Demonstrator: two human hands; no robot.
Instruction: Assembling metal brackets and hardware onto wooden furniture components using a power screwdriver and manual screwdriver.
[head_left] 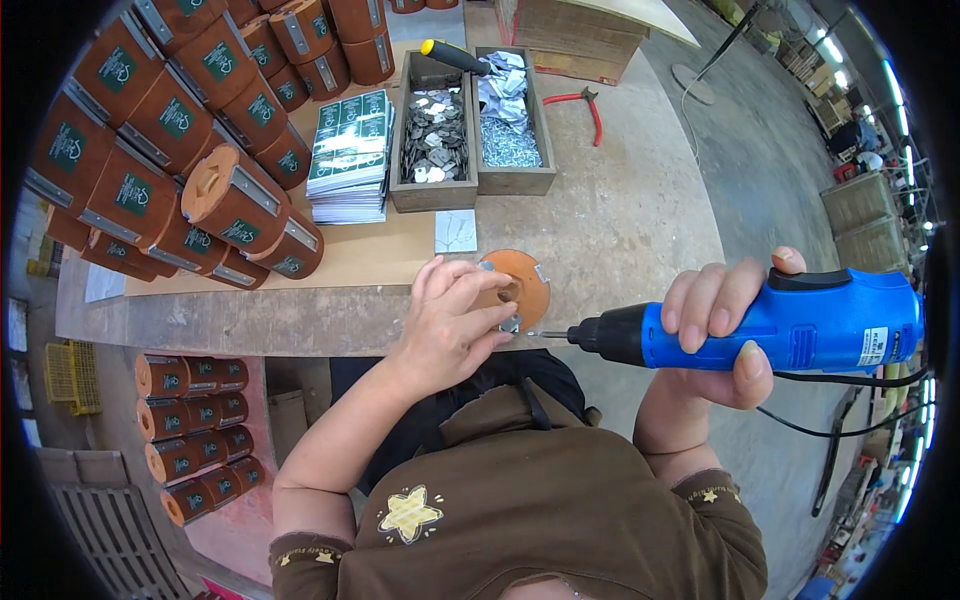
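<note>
Head view: table (620, 215) above grey floor (765, 190); left grip (447, 325) holds disc (531, 287), right (728, 302) clasps driver (815, 335).

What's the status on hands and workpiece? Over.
Left hand on round brown workpiece. Right hand gripping corded blue electric screwdriver, bit by the workpiece's near edge. Left fingers close to bit tip.

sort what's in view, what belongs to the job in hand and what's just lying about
Likely the job:
blue power screwdriver
round brown disc
small silver parts

Seemingly lying about:
red-handled pliers
yellow-and-black tool handle
yellow crate
</note>
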